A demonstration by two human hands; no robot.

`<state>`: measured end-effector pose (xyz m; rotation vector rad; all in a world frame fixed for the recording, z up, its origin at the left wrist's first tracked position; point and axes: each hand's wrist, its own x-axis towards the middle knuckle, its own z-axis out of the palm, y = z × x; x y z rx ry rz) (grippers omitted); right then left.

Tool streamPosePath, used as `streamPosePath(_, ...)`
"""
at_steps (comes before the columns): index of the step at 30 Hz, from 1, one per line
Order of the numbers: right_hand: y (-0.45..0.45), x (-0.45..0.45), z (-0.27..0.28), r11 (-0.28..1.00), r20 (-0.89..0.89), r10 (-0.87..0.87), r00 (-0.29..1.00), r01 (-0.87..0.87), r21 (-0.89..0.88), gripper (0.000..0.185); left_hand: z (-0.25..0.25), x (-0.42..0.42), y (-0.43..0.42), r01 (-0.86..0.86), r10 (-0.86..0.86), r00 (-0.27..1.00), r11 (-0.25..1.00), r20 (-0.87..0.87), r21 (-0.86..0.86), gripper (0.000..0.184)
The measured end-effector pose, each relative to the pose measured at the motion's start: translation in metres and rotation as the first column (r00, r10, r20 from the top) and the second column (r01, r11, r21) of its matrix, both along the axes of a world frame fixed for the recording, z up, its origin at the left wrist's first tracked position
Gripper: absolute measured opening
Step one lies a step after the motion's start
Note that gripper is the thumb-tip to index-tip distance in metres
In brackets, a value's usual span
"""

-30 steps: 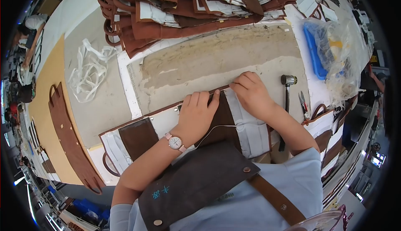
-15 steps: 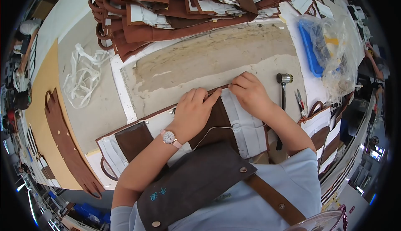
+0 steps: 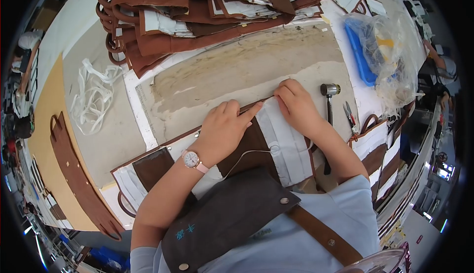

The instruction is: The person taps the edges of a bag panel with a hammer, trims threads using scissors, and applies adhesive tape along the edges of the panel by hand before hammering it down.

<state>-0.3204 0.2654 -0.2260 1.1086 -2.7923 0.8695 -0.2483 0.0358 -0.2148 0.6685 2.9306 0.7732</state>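
Note:
A flat bag piece [image 3: 247, 149] of brown leather, with white backing and dark brown panels, lies in front of me. My left hand [image 3: 222, 129] is over its far edge, fingers curled and index stretched along the edge toward my right hand. My right hand [image 3: 298, 107] pinches the same edge near the top of a white strip [image 3: 281, 139]. The fingertips of both hands are close together there. A thin pale cord [image 3: 247, 153] crosses the piece. What is under the fingers is hidden.
Stacked brown bag pieces [image 3: 212, 38] lie at the far side. A hammer [image 3: 329, 100] and pliers-like tool [image 3: 350, 115] lie right, near a blue tray [image 3: 360, 50] and clear plastic bag [image 3: 392, 70]. White tape [image 3: 96, 95] and a brown strap piece [image 3: 81, 179] lie left.
The view has shifted slightly, so the table things sit a little further left. The right fingers have shifted slightly at the edge; both hands stay on the bag piece.

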Motion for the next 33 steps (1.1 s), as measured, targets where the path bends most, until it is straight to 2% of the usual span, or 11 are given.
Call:
streamPosePath(6,-0.002,0.001,0.002,0.997,-0.047,0.004,0.999,0.0,0.076,0.022,0.005,-0.005,0.0,0.031,-0.03,0.999,0.999,0.043,-0.024,0.052)
streamPosePath(12,-0.003,-0.002,0.015,0.957,-0.092,0.136,0.987,-0.107,0.27,0.021,0.004,-0.004,0.003,0.029,-0.026,0.999,0.994,0.036,-0.107,0.05)
streamPosePath(15,-0.002,0.001,0.015,0.953,-0.116,0.142,0.983,-0.104,0.284,0.018,0.004,-0.004,0.003,0.038,-0.034,0.999,0.991,0.034,-0.13,0.05)
streamPosePath(19,0.007,0.006,0.011,0.992,-0.074,0.073,0.995,-0.064,0.111,0.019,0.007,-0.006,0.002,0.051,-0.045,0.998,0.991,0.045,-0.126,0.053)
streamPosePath(21,0.009,0.011,0.011,0.999,-0.034,0.036,0.999,-0.036,0.01,0.021,0.009,-0.01,0.001,0.07,-0.056,0.992,0.99,0.109,-0.125,0.054)
streamPosePath(25,0.012,0.014,0.014,1.0,0.025,0.014,1.0,-0.014,0.001,0.027,0.012,-0.016,-0.002,0.108,-0.088,0.975,0.99,0.206,-0.09,0.054)
streamPosePath(33,0.005,0.017,0.016,0.998,-0.017,-0.041,0.999,0.042,0.041,0.036,0.012,-0.015,-0.001,0.134,-0.115,0.981,0.984,0.156,-0.114,0.054)
